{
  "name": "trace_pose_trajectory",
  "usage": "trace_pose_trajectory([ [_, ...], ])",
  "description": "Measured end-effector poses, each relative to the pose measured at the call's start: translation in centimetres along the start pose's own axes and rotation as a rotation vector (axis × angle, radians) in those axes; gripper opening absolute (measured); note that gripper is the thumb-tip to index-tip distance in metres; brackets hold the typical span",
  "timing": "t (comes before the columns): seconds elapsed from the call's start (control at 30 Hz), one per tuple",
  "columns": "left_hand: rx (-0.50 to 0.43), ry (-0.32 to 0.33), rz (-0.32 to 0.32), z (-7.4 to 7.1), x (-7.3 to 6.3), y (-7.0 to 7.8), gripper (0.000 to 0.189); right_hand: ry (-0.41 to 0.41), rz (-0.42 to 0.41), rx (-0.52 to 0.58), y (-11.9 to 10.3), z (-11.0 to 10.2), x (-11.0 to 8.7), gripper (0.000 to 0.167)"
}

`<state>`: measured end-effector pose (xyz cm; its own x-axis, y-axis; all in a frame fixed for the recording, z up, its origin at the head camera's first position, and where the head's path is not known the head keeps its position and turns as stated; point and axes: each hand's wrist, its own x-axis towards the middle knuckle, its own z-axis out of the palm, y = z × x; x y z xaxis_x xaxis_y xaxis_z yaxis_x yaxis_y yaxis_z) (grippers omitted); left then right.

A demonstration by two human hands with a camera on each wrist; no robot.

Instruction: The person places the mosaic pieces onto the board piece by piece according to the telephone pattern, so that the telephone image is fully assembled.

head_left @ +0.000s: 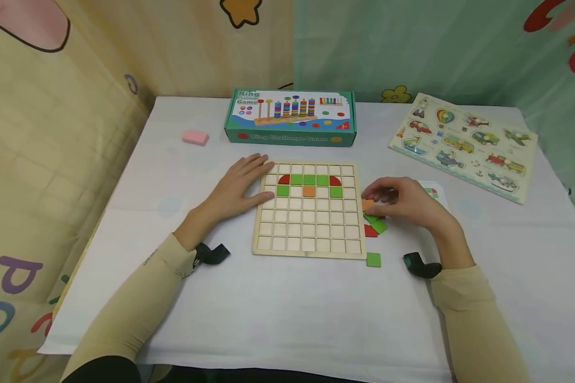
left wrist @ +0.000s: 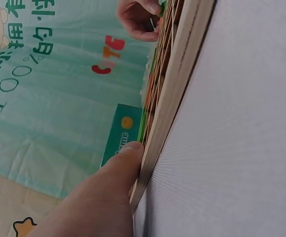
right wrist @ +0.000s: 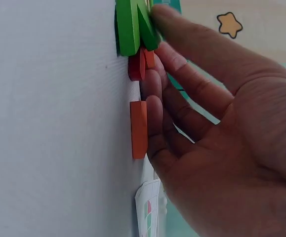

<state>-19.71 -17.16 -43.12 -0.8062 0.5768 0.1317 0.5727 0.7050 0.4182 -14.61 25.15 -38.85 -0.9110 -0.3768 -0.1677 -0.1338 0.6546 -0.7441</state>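
Note:
A wooden grid board [head_left: 309, 256] lies on the table, several of its cells filled with green squares [head_left: 309, 180], an orange square [head_left: 309, 191] and red rounded pieces [head_left: 285, 180]. My left hand [head_left: 241, 186] rests at the board's left side, fingers extended, its thumb [left wrist: 128, 153] on the edge. Beside the board's right edge, my right hand [head_left: 402, 199] bends over a small heap of loose pieces. Its thumb touches a tilted green piece [right wrist: 146, 24]; the other fingertips are near red [right wrist: 136, 68] and orange pieces [right wrist: 139, 129]. Thumb and fingers stand apart.
Behind the board stands a green game box [head_left: 289, 139], with a pink block [head_left: 195, 138] to its left. A picture puzzle board [head_left: 465, 146] lies at the back right. A printed card [head_left: 436, 191] is partly behind the right hand. One green square [head_left: 374, 259] lies near the board's lower right corner.

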Motion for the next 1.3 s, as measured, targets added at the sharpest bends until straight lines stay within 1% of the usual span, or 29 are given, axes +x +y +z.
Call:
trace_pose_trajectory([
  [0.1, -0.012, -0.015, 0.000, 0.0, -0.1, 0.0, 0.079, -0.007, 0.004, -0.010, -0.1, 0.1, 0.0, 0.031],
  [0.23, -0.020, -0.027, -0.001, 0.1, -0.1, 0.2, 0.079, -0.014, -0.030, -0.004, 0.3, 0.2, -0.1, 0.028],
  [0.33, -0.018, -0.023, 0.000, 0.2, -0.1, 0.3, 0.079, 0.004, -0.022, 0.035, 0.9, 0.2, 0.0, 0.024],
  [0.47, -0.011, -0.023, 0.002, 0.3, 0.0, 0.3, 0.079, 0.025, 0.019, 0.112, 1.5, 0.1, 0.0, 0.022],
  [0.63, -0.002, -0.033, 0.001, 0.1, 0.0, 0.2, 0.078, -0.001, -0.001, 0.199, 1.9, 0.4, -0.1, 0.023],
  [0.77, 0.000, -0.032, 0.003, -0.2, 0.0, 0.2, 0.077, 0.008, -0.009, 0.200, 1.8, 0.6, -0.1, 0.021],
  [0.93, 0.001, -0.026, 0.005, -0.5, -0.1, 0.1, 0.078, 0.058, -0.003, 0.173, 1.2, 0.6, 0.1, 0.015],
  [1.13, -0.008, 0.011, -0.001, -0.6, -0.2, 0.2, 0.078, 0.158, -0.006, 0.170, -0.3, 0.7, 0.7, 0.022],
  [1.2, -0.015, 0.002, -0.009, -0.5, -0.2, 0.2, 0.078, 0.186, -0.008, 0.172, -1.0, 0.8, 0.8, 0.022],
  [1.3, -0.015, -0.013, -0.012, -0.3, -0.2, 0.3, 0.078, 0.190, -0.022, 0.151, -2.5, 1.4, 1.1, 0.021],
])
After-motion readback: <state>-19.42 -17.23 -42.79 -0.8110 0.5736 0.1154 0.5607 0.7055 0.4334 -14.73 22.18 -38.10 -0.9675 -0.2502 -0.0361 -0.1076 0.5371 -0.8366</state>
